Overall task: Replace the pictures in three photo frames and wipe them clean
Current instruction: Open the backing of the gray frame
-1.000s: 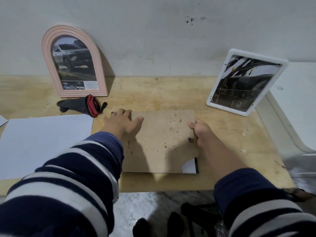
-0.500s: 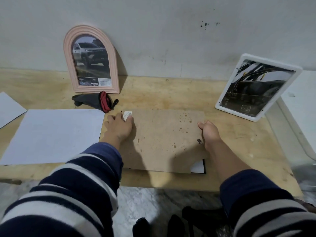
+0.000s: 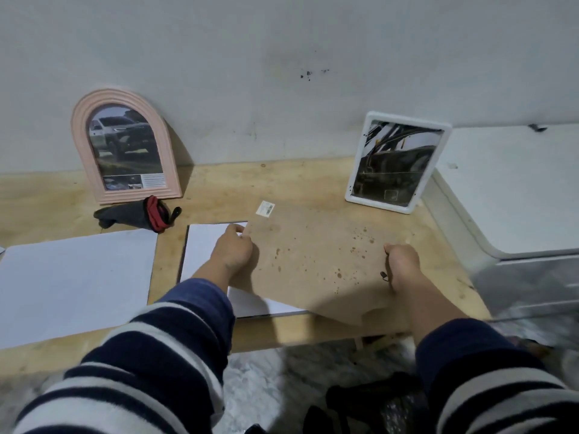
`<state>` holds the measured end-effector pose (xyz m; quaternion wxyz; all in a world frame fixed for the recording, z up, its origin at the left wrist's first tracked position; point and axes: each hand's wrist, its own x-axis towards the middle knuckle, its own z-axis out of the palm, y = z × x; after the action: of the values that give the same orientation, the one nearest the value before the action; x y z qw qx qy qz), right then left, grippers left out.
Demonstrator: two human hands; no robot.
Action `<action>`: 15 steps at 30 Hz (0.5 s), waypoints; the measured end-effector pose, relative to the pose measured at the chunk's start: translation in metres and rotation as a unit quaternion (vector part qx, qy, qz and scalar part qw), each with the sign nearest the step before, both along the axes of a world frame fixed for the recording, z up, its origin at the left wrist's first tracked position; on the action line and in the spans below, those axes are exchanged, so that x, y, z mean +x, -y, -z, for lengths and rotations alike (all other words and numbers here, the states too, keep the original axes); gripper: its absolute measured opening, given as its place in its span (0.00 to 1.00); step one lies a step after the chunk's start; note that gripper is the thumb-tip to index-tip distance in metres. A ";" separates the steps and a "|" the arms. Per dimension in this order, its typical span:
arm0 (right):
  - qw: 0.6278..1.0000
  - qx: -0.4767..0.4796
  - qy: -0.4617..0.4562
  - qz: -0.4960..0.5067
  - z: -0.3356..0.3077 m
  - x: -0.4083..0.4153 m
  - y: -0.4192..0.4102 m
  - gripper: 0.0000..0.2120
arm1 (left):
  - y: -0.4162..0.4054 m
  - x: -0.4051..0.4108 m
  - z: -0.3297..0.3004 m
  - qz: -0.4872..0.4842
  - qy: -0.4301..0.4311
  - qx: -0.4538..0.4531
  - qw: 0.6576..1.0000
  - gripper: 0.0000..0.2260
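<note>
A brown backing board (image 3: 313, 261) sits in the middle of the frame, over a white sheet (image 3: 203, 242) on the wooden counter (image 3: 297, 183). The left hand (image 3: 233, 250) grips its left edge with curled fingers. The right hand (image 3: 402, 261) grips its right edge. A pink arched frame (image 3: 125, 145) leans on the wall at upper left. A white frame (image 3: 396, 161) leans at upper right. A dark cloth (image 3: 138, 214) lies by the pink frame.

Pale wooden surface (image 3: 219, 183) beneath the left hand (image 3: 233, 252) and right hand (image 3: 402, 261), scuffed and stained. Grey wall (image 3: 282, 42) beyond both, flecked with dark specks (image 3: 308, 74) far above the right hand. White lidded bin (image 3: 517, 189) right of that hand. Marbled grey floor (image 3: 260, 386) nearer than both hands, dark bundle (image 3: 360, 408) on it.
</note>
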<state>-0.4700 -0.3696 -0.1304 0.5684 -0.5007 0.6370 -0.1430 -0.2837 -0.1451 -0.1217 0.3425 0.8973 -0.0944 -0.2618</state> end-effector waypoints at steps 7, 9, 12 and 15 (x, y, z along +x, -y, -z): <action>0.992 -0.074 -0.084 0.063 0.002 -0.088 0.024 0.20 | 0.076 -0.050 -0.005 0.116 -0.036 -0.009 0.992 0.18; 0.992 -0.077 -0.076 0.069 0.004 -0.099 0.024 0.25 | 0.086 -0.056 -0.007 0.132 -0.048 -0.009 0.990 0.20; 0.988 -0.078 -0.056 0.118 0.006 -0.114 0.027 0.24 | 0.103 -0.066 -0.009 0.167 -0.054 -0.006 0.984 0.21; 0.975 -0.071 0.007 0.209 0.010 -0.123 0.030 0.22 | 0.117 -0.074 -0.006 0.192 -0.052 0.001 0.980 0.25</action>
<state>-0.5929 -0.3997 -0.1400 0.4933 -0.3945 0.7119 -0.3070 -0.3573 -0.2625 -0.1162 0.2894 0.8479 -0.2469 -0.3692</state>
